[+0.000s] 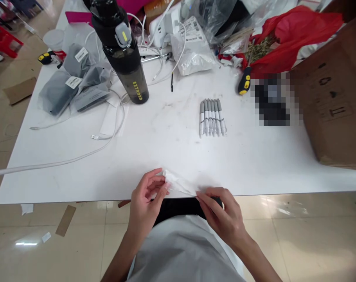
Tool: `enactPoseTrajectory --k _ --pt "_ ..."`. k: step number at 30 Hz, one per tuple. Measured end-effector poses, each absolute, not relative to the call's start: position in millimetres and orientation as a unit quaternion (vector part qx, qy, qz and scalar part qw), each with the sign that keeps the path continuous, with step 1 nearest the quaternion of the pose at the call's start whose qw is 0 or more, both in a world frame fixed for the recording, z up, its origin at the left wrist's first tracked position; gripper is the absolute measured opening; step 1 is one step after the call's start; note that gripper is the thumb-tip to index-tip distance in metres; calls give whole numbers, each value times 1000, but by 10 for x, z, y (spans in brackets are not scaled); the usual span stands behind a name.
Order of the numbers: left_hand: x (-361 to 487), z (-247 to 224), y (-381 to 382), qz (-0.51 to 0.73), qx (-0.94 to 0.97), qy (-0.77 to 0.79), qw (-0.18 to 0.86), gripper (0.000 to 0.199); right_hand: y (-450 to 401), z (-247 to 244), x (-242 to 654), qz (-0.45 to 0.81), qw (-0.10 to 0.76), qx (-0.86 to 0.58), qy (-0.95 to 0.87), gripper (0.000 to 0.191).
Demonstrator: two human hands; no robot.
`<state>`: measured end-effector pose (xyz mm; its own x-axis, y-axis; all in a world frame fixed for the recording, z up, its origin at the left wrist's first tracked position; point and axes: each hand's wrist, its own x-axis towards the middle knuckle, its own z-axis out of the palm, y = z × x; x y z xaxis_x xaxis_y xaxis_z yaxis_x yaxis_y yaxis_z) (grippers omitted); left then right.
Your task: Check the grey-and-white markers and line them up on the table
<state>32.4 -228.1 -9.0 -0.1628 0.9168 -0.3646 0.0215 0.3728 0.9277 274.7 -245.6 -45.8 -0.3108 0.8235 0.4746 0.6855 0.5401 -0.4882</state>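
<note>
Currently, my left hand (146,197) and my right hand (220,211) are grasping a crumpled white sheet (178,183) between them, thumbs and fingers pinching its ends, at the six o'clock edge of the bench (254,168). From the sheet, a bundle of grey-capped pens (212,117) lies at one o'clock, and a black water bottle (121,51) stands at eleven o'clock.

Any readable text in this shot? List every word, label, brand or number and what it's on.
"EXTFORD", yellow letters, first letter uncertain, on the black plastic water bottle.
White labels on the grey plastic bags: too small to read.
Printed label on the white plastic pouch: too small to read.
Flat grey package: printing too blurred to read.
Brown cardboard box: dark printed symbols, no legible words.
</note>
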Motion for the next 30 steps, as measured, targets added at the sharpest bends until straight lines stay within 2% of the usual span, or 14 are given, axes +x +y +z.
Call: enactPoseTrajectory --k 5,11,14,17,22,26,30 --pt "331 -113 -2216 429 411 634 495 33 -2251 -334 2651 147 347 -532 -758 33" --pt "270 -139 -2194 433 445 642 450 25 -2196 -310 2630 155 299 -508 -792 37" --pt "195 -135 -2190 396 496 648 421 25 -2217 -325 2633 158 326 -495 -790 24" --pt "132 -100 -2183 355 559 649 375 28 -2210 -323 2647 189 362 -499 -764 24" --pt "79 -39 -2168 321 607 641 344 27 -2158 -288 2699 255 368 -520 -727 18" --pt "58 -30 -2144 308 622 639 331 32 -2161 -284 2665 235 332 -475 -780 48" --pt "33 -32 -2113 302 629 632 338 34 -2172 -300 2586 227 337 -470 -784 19"
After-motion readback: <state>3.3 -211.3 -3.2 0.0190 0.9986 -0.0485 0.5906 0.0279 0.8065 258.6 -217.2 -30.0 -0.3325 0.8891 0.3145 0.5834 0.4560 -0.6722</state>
